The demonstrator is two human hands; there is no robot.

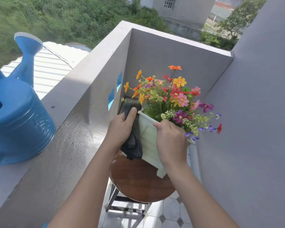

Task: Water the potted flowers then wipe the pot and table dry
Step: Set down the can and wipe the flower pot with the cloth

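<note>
two hands, both busy. left hand (122, 127), centre frame: fingers and thumb curled round one dark grey cloth (133, 145), pressing it to the left face of the pot (147, 137). right hand (171, 140): fingers curled over the pot's near rim, gripping it. one pot, pale green, square, on one round brown table (138, 181) at lower centre. below it, a tiled floor (169, 216). one mixed bunch of flowers (174, 99) in the pot: orange, pink, red, purple, yellow. one blue watering can (18, 120) at left edge on the wet grey ledge (76, 129), well apart from the pot. raised relief on the can's side, can't read it.
</note>
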